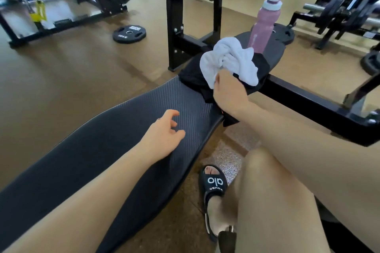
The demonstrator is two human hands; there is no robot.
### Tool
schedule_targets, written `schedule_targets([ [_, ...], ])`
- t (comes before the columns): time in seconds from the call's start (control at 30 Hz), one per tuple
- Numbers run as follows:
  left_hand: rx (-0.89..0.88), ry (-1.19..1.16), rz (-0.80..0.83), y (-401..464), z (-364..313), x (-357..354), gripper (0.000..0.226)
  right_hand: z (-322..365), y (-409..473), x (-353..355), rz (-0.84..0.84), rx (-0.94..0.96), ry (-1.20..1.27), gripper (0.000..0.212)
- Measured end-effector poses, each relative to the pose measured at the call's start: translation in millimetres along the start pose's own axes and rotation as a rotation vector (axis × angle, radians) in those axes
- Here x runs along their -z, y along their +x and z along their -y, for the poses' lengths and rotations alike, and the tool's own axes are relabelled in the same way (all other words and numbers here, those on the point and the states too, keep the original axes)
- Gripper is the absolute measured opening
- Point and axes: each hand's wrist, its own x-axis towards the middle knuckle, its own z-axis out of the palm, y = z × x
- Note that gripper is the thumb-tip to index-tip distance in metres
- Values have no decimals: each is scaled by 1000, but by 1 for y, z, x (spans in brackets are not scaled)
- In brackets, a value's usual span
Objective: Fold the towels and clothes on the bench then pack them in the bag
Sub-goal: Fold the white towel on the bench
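A crumpled white towel [228, 60] lies on top of a heap of black clothes [192, 80] at the far end of the dark ribbed bench [115, 139]. My right hand [229, 90] rests at the near edge of the towel, fingers closed on its lower corner, over the black cloth. Palm half turned up and fingers loosely apart, my left hand [164, 133] hovers over the bare middle of the bench with nothing in it. No bag is in view.
A pink water bottle [264, 24] stands upright on the bench just behind the clothes. A black rack upright [174, 16] and its floor bar [308, 102] flank the bench end. A 10 kg plate [129, 34] lies on the floor at the left. My sandalled foot [213, 187] is beside the bench.
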Motion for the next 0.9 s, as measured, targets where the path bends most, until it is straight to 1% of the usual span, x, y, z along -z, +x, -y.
schedule_targets([
  [0.13,-55,-83,-53,-24,7,12,80,61,-60,13,14,207,219,12],
  [0.2,-109,-152,-48,-39,12,22,89,91,-101,21,108,273,409,11],
  [0.23,-159,-176,-46,-48,15,26,88,105,-121,24,162,286,503,9],
  [0.27,-204,-173,-55,-56,20,30,82,118,-139,28,205,292,567,9],
  [0.33,-264,-158,-118,-73,33,33,51,139,-167,31,246,313,629,10],
  [0.37,-258,-191,-166,-83,37,36,38,147,-177,30,255,329,655,11],
  [0.43,-188,-269,-252,-103,45,44,27,158,-191,25,260,377,689,12],
  [0.5,-87,-400,-281,-119,60,56,18,161,-196,15,270,397,684,7],
  [0.53,-30,-497,-278,-126,68,63,23,160,-197,10,277,386,668,7],
  [0.6,75,-717,-278,-138,84,76,35,152,-197,0,296,360,587,28],
  [0.67,134,-821,-298,-151,98,86,37,139,-196,-11,347,366,441,49],
  [0.73,177,-817,-319,-163,112,92,36,124,-196,-23,411,398,298,58],
  [0.83,239,-722,-366,-175,130,98,32,111,-202,-43,495,404,190,54],
  [0.9,242,-673,-383,-181,135,100,27,116,-210,-56,499,410,191,54],
])
